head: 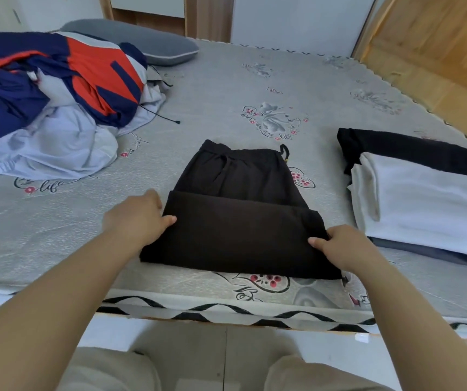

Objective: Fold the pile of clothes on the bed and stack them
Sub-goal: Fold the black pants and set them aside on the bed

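Note:
Dark brown trousers [240, 210] lie on the bed [226, 88] near its front edge, the lower part folded up over the waistband half. My left hand [139, 218] grips the left edge of the folded layer, thumb on top. My right hand [345, 246] grips the right edge the same way. An unfolded pile of clothes [51, 103], navy, orange and pale blue, sits at the far left. At the right, a stack of folded clothes [424, 198] has a white garment on top, black behind and grey under it.
A grey pillow [142, 43] lies at the head of the bed behind the pile. A wooden panel [438, 38] stands at the right. The bed's patterned front edge [226, 309] runs below the trousers; my knees are under it.

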